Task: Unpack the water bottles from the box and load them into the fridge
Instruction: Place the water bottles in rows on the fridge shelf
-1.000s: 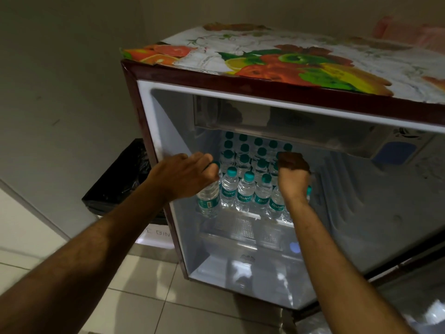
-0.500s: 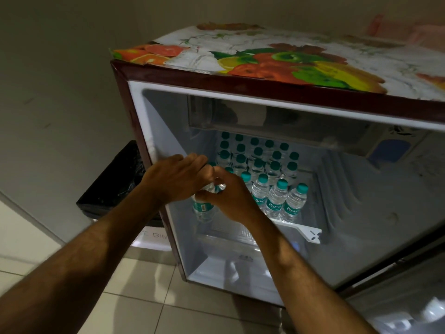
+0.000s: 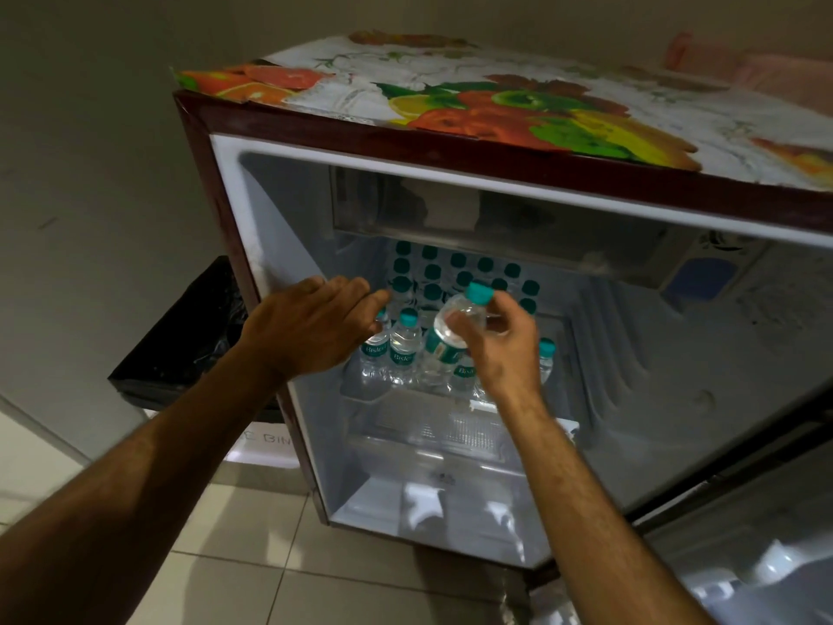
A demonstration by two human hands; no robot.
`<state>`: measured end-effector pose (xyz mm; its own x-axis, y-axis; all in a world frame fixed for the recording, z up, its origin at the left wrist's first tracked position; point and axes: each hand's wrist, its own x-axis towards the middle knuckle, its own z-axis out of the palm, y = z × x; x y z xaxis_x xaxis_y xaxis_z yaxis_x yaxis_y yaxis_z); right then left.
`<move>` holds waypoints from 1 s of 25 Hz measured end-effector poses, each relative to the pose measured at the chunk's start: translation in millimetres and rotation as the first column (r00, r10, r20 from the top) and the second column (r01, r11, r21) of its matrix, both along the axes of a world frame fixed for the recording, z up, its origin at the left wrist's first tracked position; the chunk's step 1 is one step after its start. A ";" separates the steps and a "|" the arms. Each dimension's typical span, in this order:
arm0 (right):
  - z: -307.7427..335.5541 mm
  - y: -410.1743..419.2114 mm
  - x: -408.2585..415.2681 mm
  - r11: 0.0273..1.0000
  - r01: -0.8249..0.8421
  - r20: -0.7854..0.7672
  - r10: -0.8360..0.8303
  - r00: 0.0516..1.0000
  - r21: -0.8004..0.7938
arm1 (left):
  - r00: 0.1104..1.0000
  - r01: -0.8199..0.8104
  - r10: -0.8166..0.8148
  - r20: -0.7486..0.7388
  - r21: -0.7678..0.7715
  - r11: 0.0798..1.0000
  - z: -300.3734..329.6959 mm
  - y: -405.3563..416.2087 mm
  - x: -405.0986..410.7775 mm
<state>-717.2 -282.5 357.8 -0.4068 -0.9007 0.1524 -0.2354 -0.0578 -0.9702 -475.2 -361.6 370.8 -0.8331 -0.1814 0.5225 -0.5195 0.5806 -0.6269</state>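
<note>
In front of the open mini fridge [image 3: 252, 245], the right hand [image 3: 500, 349] pinches a tilted water bottle [image 3: 450, 329], teal cap pointing up and right, above the shelved bottles [image 3: 405, 349], while the left hand [image 3: 311, 327] rests flat, fingers relaxed, over the leftmost bottle.

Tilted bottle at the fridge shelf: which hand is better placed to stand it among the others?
Right. The right hand already grips the tilted bottle near its neck, above the front row of bottles on the shelf. The left hand carries nothing, fingers extended toward the leftmost bottles.
</note>
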 end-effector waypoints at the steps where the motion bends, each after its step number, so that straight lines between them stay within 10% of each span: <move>1: 1.7 2.0 -9.5 0.998 0.058 -0.056 -0.059 0.997 -0.022 | 1.000 -0.001 0.001 0.006 0.008 1.000 0.7 0.6 -0.8; 10: -10.0 5.1 -53.5 0.974 0.158 -0.259 -0.196 0.946 -0.162 | 0.999 -0.042 0.042 0.024 0.014 0.999 3.2 4.5 -2.6; 25: -51.4 -51.2 -115.3 0.843 0.533 0.091 -0.526 0.845 -0.071 | 1.000 -0.028 0.027 0.015 0.070 0.997 6.1 4.7 -5.1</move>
